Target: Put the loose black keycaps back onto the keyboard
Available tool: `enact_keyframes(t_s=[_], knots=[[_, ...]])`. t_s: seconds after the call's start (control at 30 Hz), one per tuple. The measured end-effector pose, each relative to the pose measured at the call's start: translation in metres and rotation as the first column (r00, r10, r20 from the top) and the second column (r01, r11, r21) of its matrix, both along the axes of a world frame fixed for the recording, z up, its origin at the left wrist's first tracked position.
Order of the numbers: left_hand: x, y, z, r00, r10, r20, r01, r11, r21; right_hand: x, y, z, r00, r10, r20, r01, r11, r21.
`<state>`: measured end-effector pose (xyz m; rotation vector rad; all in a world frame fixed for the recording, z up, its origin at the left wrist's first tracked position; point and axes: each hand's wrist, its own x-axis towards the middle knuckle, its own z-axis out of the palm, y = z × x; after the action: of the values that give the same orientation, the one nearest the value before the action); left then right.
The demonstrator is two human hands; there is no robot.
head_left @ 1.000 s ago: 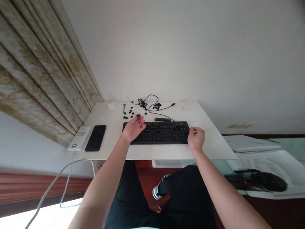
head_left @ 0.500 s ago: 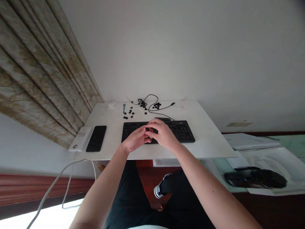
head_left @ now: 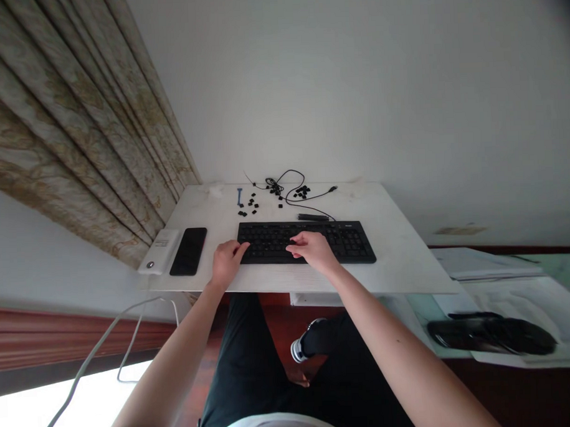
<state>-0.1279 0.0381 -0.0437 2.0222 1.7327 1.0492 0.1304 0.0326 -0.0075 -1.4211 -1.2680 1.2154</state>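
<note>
A black keyboard (head_left: 267, 251) lies near the front of the white desk. My left hand (head_left: 227, 261) is closed at its left end, the thumb over the edge of the keys. Above the middle keys my right hand (head_left: 312, 248) pinches thumb and forefinger together, with a small dark keycap (head_left: 292, 242) partly visible between the tips. Several loose black keycaps (head_left: 251, 203) are scattered behind the keyboard, and another cluster of keycaps (head_left: 303, 191) sits further right. A blue tool (head_left: 240, 197) with a narrow shaft lies left of the scattered caps.
The keyboard's black cable (head_left: 308, 206) loops behind it, near a dark bar-shaped piece (head_left: 313, 217). On the left are a black phone (head_left: 188, 251) and a white box-like device (head_left: 159, 252). A wall stands behind the desk (head_left: 398, 234), a curtain (head_left: 75, 108) at left.
My hands have parted. The left went from the keycap to the keyboard's left end, while the right stays over the middle keys. The view has shifted slightly.
</note>
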Motion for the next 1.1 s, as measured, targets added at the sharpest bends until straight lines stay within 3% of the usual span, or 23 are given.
enact_keyframes(t_s=[0.2, 0.4, 0.6, 0.7, 0.87, 1.1], knots=[[0.008, -0.005, -0.011, 0.976, -0.175, -0.128, 0.194, 0.969, 0.154, -0.025, 0.015, -0.013, 0.987, 0.098, -0.126, -0.113, 0.987, -0.117], [0.016, 0.003, -0.011, 0.941, -0.265, -0.208, 0.295, 0.947, 0.127, -0.043, 0.031, -0.017, 0.952, 0.208, 0.225, -0.224, 0.973, 0.049], [0.018, 0.004, -0.014, 0.920, -0.296, -0.256, 0.330, 0.939, 0.100, -0.049, 0.044, -0.015, 0.856, 0.169, 0.488, -0.231, 0.971, 0.070], [0.018, 0.004, -0.015, 0.910, -0.319, -0.263, 0.353, 0.931, 0.093, -0.051, 0.045, -0.014, 0.901, 0.194, 0.387, -0.229, 0.972, 0.045], [0.018, 0.004, -0.017, 0.907, -0.328, -0.265, 0.362, 0.928, 0.088, -0.056, 0.040, -0.013, 0.989, 0.145, -0.017, -0.146, 0.987, -0.068], [0.020, 0.006, -0.016, 0.923, -0.286, -0.259, 0.318, 0.943, 0.092, -0.053, 0.037, -0.015, 0.940, -0.022, -0.339, -0.045, 0.981, -0.186]])
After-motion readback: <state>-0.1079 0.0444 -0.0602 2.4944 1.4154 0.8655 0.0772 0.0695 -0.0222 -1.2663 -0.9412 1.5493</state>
